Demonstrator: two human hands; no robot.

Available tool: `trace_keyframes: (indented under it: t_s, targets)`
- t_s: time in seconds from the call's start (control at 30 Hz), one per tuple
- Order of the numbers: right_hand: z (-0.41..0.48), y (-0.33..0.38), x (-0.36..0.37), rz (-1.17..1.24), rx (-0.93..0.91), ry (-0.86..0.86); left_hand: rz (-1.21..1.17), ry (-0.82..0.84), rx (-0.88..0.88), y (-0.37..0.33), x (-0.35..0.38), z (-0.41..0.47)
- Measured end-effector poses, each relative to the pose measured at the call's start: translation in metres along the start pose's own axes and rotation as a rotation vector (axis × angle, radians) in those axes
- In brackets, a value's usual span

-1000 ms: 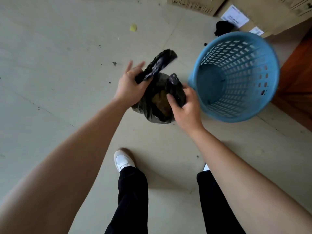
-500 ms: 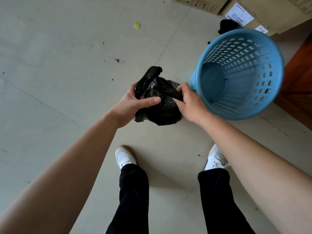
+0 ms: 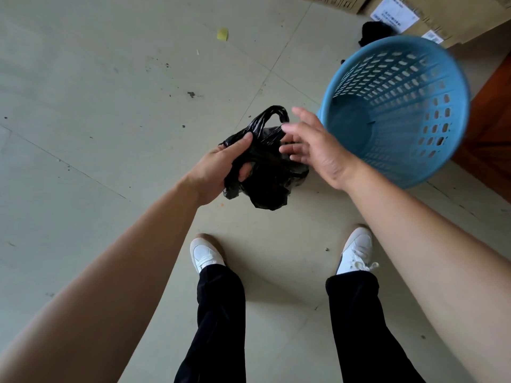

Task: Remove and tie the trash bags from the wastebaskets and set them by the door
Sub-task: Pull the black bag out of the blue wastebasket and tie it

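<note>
A small black trash bag [image 3: 269, 178], bunched and partly filled, hangs in front of me above the floor. My left hand [image 3: 221, 167] grips its gathered top on the left side, with a loop of plastic sticking up behind. My right hand [image 3: 312, 142] is spread with straight fingers, its fingertips against the bag's upper right. Just right of the hands stands the blue perforated wastebasket [image 3: 431, 150], with no bag inside it.
Cardboard boxes [image 3: 442, 15] with white labels line the top right, with a dark object [image 3: 373, 33] on the floor beside them. Brown wood [image 3: 492, 128] runs along the right edge. Small litter dots the tiled floor [image 3: 110, 106]. My white shoes are below.
My right hand has let go of the bag and spread its fingers. The left hand shifted its grip on the gathered top, and a loop of plastic now stands up.
</note>
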State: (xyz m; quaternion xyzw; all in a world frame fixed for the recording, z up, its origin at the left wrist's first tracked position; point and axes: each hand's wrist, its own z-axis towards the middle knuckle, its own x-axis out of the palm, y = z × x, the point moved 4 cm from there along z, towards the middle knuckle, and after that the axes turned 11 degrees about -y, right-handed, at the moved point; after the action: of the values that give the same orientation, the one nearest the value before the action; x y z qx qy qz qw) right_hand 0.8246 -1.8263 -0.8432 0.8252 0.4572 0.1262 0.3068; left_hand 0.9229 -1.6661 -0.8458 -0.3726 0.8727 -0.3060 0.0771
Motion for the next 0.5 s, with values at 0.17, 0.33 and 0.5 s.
trace_keyframes:
  t_s: [0.17,0.33,0.5]
  targets:
    - [0.011,0.028,0.000,-0.038,-0.178,-0.121,-0.066,0.119,-0.064,-0.007,0.005,-0.003]
    - [0.003,0.021,-0.013,0.038,-0.205,-0.268,-0.505,0.072,-0.179,-0.012,0.003,0.000]
    - [-0.023,-0.016,-0.005,-0.015,-0.106,-0.087,-0.538,-0.057,-0.166,-0.012,-0.003,0.003]
